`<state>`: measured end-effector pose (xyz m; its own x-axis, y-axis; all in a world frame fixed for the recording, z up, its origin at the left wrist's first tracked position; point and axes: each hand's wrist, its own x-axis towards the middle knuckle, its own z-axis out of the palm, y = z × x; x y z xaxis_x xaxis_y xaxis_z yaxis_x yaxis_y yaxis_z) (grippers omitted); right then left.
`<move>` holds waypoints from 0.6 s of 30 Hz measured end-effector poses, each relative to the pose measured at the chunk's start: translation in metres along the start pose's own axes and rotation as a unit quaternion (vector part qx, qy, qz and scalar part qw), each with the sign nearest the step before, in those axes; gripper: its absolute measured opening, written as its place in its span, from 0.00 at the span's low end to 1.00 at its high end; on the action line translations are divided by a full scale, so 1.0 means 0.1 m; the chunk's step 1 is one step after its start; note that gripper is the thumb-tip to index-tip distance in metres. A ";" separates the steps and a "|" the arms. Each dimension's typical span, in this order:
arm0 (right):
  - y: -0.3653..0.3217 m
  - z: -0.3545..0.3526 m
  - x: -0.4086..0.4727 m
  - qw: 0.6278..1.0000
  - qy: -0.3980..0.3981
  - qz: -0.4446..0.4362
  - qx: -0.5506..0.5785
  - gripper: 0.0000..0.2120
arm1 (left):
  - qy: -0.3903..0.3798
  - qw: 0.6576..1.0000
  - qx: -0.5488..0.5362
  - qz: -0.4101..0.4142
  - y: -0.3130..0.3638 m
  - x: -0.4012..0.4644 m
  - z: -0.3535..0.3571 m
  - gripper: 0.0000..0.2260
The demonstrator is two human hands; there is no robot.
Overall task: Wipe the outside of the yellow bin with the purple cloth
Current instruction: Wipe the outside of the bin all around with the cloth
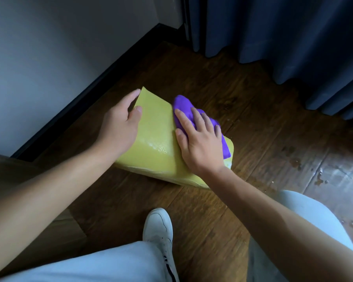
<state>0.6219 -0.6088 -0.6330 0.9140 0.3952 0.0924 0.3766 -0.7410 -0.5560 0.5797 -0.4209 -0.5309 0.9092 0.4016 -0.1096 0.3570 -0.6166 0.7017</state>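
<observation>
The yellow bin (155,135) lies on its side on the dark wooden floor, one broad flat wall facing up. My left hand (118,123) rests on its left edge, fingers curled over the far corner, steadying it. My right hand (200,139) presses the purple cloth (183,104) against the bin's right side; the cloth bunches out beyond my fingertips and trails under my palm toward the near right corner. A wet sheen shows on the yellow wall near my wrists.
A white wall with a dark skirting board (90,88) runs along the left. Dark blue curtains (283,37) hang at the back right. My white shoe (158,226) and pale trouser legs fill the near foreground. Water drops (318,178) dot the floor at right.
</observation>
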 end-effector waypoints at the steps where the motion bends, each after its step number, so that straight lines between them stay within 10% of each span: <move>1: 0.06 -0.01 -0.02 1.000 0.002 0.011 0.001 0.25 | -0.003 1.000 -0.002 0.002 0.01 0.00 0.01 0.21; 18: 0.88 0.00 -0.26 0.963 0.003 0.258 0.081 0.21 | -0.041 0.999 0.003 0.027 0.22 0.01 0.05 0.20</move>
<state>0.6312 -0.6840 -0.6841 0.9741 -0.0073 -0.2261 -0.1564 -0.7436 -0.6501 0.5893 -0.4380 -0.5192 0.9415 0.3114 -0.1285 0.3080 -0.6407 0.7033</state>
